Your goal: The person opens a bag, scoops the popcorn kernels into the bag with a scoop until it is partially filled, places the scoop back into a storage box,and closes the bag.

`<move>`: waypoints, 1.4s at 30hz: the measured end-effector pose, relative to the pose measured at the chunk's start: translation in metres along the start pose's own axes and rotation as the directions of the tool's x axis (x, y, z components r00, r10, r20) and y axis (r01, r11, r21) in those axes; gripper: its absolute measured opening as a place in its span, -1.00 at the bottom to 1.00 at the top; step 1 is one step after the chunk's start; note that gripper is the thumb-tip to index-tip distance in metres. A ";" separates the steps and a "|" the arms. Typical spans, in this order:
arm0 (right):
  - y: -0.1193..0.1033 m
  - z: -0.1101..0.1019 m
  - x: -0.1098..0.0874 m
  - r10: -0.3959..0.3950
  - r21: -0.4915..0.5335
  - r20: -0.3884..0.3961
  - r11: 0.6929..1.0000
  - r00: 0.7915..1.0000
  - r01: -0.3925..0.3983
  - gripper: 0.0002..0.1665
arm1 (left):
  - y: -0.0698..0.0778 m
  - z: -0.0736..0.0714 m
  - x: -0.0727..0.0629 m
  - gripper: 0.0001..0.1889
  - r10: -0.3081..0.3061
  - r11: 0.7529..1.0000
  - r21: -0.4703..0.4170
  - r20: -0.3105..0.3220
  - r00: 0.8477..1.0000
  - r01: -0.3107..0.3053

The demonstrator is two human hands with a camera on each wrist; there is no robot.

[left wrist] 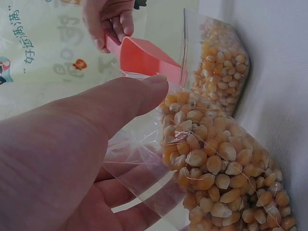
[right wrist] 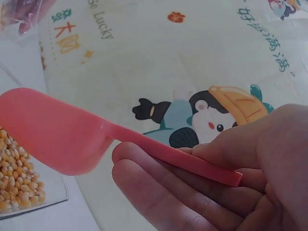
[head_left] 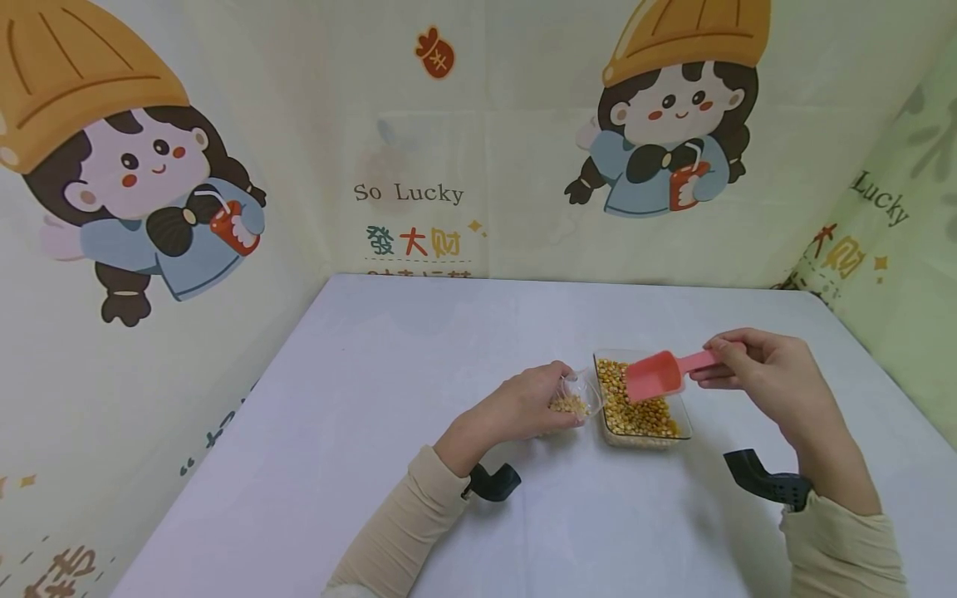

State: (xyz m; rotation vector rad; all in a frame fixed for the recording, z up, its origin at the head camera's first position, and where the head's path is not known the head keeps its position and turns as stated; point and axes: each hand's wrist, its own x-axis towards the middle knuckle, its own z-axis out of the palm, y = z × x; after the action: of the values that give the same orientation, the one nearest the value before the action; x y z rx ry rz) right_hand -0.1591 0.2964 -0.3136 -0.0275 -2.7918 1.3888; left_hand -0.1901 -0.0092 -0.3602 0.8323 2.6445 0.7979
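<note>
A clear plastic bag point(left wrist: 226, 168) with corn kernels in its lower part stands on the table beside the container. My left hand point(head_left: 527, 403) holds the bag by its upper part, thumb on one side and fingers on the other. A pink scoop point(head_left: 656, 376) hangs over the clear rectangular container point(head_left: 646, 442), which holds more corn kernels point(head_left: 635, 415). My right hand point(head_left: 773, 374) grips the scoop's handle point(right wrist: 178, 156) between thumb and fingers. The scoop's bowl point(left wrist: 144, 60) shows no kernels in the head view.
The white table point(head_left: 419, 349) carries the container right of its middle. Behind it hangs a printed cloth point(head_left: 523, 149) with cartoon figures, which also covers the left and right sides. Black wrist mounts point(head_left: 493, 483) stick out from both wrists.
</note>
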 end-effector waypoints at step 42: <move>0.005 0.022 0.010 -0.015 -0.152 0.008 0.988 1.000 0.016 -0.58 | 0.000 0.000 0.000 -0.37 0.006 1.000 -0.004 0.001 1.000 -0.006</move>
State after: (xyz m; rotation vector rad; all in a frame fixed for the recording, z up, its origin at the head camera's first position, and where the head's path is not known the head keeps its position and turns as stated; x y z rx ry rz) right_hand -0.1696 0.2821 -0.3305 -0.0036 -2.8900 1.1715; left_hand -0.1903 -0.0094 -0.3599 0.8404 2.6395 0.8037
